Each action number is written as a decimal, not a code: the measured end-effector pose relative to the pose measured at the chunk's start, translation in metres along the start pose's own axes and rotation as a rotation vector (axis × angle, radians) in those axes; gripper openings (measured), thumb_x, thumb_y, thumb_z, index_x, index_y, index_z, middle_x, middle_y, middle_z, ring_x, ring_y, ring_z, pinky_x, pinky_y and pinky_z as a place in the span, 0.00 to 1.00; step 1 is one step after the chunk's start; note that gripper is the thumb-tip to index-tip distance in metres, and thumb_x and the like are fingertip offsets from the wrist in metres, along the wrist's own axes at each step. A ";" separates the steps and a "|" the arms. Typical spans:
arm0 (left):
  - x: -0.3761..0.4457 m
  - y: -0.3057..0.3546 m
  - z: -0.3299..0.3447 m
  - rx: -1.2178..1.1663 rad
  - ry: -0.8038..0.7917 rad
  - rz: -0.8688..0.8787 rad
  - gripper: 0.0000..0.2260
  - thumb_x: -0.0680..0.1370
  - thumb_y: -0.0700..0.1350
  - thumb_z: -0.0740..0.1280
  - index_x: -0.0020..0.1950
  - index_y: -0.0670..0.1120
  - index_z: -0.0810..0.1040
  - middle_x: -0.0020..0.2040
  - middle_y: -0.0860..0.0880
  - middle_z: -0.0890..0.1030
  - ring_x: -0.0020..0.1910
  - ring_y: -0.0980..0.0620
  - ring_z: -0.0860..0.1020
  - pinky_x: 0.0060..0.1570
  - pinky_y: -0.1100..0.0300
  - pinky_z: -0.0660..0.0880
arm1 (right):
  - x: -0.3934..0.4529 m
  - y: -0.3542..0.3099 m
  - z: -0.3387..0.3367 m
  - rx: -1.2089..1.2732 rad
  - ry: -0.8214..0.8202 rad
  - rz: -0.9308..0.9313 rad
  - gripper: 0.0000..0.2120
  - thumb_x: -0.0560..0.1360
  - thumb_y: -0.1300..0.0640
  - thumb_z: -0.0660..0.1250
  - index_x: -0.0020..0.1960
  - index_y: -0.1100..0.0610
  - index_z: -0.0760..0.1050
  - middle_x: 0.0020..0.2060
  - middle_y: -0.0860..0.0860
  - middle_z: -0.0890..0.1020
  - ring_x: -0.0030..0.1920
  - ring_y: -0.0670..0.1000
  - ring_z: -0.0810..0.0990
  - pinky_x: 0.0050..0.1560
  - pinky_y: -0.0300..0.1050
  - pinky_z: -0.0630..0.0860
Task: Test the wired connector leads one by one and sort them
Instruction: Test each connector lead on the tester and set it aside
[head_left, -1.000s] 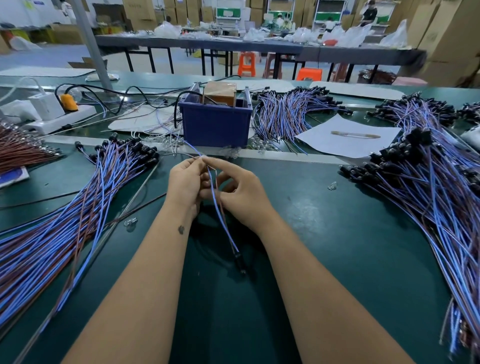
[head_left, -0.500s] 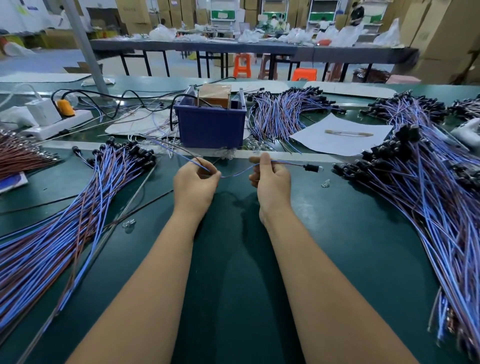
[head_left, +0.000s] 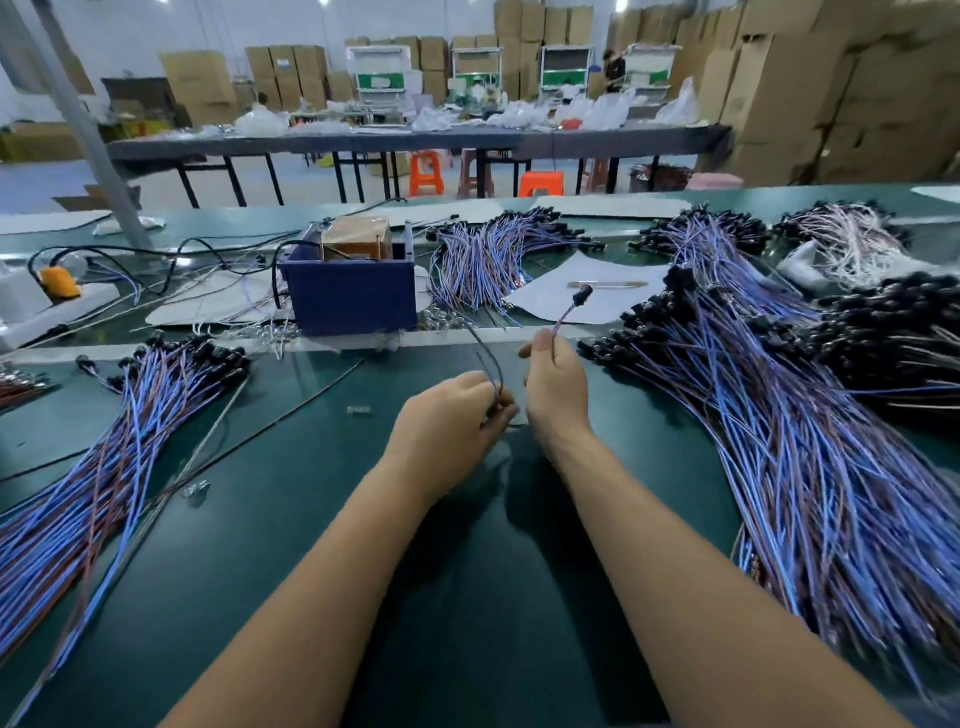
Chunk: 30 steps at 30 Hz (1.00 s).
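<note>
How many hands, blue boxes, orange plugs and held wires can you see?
hands: 2, the left hand and the right hand
blue box: 1
orange plug: 1
held lead: 1
Total: 5

We count two bare hands: one left hand and one right hand. Between them we see one wired connector lead with one black connector. We count one blue bin, holding one brown transformer-like block. We count one white power strip with one orange plug. We count three orange stools. The leads in each bundle are too many to count.
</note>
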<state>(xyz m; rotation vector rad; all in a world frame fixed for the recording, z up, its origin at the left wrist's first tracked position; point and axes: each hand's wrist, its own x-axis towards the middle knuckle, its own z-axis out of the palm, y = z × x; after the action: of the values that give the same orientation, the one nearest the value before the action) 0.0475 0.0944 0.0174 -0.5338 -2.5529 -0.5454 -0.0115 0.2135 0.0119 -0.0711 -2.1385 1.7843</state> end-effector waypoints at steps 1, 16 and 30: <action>0.002 0.012 0.004 0.001 -0.004 0.065 0.10 0.80 0.51 0.63 0.50 0.47 0.81 0.47 0.51 0.80 0.47 0.49 0.78 0.42 0.52 0.76 | 0.005 -0.003 -0.015 -0.055 0.007 -0.027 0.18 0.84 0.49 0.50 0.38 0.51 0.69 0.32 0.49 0.73 0.39 0.55 0.73 0.46 0.54 0.72; 0.018 0.152 0.075 -0.288 -0.255 0.477 0.22 0.73 0.31 0.60 0.62 0.47 0.80 0.61 0.50 0.80 0.61 0.46 0.75 0.49 0.49 0.78 | 0.056 -0.007 -0.201 -1.026 0.050 -0.150 0.08 0.79 0.51 0.63 0.51 0.57 0.74 0.44 0.54 0.80 0.45 0.59 0.77 0.41 0.48 0.73; 0.012 0.029 0.030 -0.234 -0.092 -0.030 0.14 0.76 0.37 0.62 0.55 0.48 0.83 0.52 0.51 0.82 0.55 0.48 0.75 0.53 0.52 0.73 | 0.016 -0.012 -0.060 -0.939 -0.002 -0.498 0.14 0.75 0.57 0.64 0.60 0.58 0.74 0.55 0.57 0.75 0.57 0.58 0.71 0.60 0.48 0.65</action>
<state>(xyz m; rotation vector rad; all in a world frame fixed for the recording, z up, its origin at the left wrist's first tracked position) 0.0399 0.1365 0.0072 -0.6149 -2.6032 -0.8560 -0.0063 0.2717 0.0353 0.2112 -2.5064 0.4346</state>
